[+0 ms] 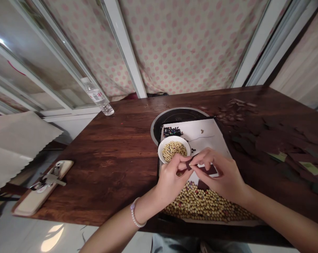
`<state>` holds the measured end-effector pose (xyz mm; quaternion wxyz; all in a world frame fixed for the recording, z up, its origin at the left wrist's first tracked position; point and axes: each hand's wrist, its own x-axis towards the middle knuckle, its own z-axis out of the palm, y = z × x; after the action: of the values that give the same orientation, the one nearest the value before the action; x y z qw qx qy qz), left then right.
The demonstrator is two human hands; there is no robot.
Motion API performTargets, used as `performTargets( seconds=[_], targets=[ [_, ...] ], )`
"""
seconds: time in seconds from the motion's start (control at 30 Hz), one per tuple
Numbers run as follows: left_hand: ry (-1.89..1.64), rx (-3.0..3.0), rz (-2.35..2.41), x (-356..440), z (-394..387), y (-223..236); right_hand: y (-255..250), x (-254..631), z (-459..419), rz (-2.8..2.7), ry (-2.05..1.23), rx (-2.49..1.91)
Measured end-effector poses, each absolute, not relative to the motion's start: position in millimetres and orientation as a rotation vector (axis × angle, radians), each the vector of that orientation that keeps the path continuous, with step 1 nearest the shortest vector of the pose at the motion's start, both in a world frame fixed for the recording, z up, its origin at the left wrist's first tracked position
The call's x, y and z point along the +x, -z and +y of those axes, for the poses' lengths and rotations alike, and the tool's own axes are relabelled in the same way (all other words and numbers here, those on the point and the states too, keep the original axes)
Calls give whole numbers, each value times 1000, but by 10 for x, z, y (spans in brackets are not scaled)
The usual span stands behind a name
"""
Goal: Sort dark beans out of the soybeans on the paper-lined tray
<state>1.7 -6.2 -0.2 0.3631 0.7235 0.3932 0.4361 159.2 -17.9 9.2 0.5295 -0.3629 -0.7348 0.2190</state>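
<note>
Over the tray my two hands meet, fingertips almost touching. My left hand (172, 177), a beaded bracelet on its wrist, pinches a small dark brown sheet piece (188, 164). Thumb and forefinger of my right hand (218, 172) close on a tiny pale yellow bead (190, 163), partly hidden by the fingers. Under the hands lie more dark brown pieces (203, 185). Many yellowish beads (203, 205), with a few reddish ones, cover the near part of the tray. Beyond my left hand, a white bowl (161, 154) holds similar beads.
The white-lined tray (219, 135) overlaps a round black plate (159, 121). Black beads (172, 131) and a thread (202, 137) lie in its far part. Dark sheets (274, 142) are heaped at right. A bottle (97, 97) and a small wooden tray (25, 203) stand left.
</note>
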Motion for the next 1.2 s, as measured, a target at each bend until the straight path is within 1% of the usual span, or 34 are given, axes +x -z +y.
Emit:
performTargets(
  seconds=[0.17, 0.3, 0.37, 0.53, 0.63, 0.77, 1.07, 1.2],
  targets=[
    [-1183, 1740, 991, 45, -57, -60, -67, 1610, -146, -1559, -664, -872],
    [-1538, 1344, 956, 41, 32, -135, -60, 1622, 5, -1458, -716, -943],
    [-1635, 1201, 953, 28, 80, -171, -74, 1611, 93, -1515, -734, -1004],
    [-1458, 1145, 960, 13, 99, -206, -104, 1575, 123, -1772, -783, -1114],
    [-1454, 1151, 932, 15, 82, -197, -53, 1582, 36, -2061, -859, -1069],
    [-1433, 1156, 908, 5, 93, -177, 54, 1594, -20, -2415, -776, -1064],
    [-1494, 1161, 906, 1, 124, -139, 75, 1591, -1, -2461, -736, -1107],
    [-1530, 1183, 934, 6, 130, -129, 51, 1586, -29, -2494, -734, -1061]
  ],
)
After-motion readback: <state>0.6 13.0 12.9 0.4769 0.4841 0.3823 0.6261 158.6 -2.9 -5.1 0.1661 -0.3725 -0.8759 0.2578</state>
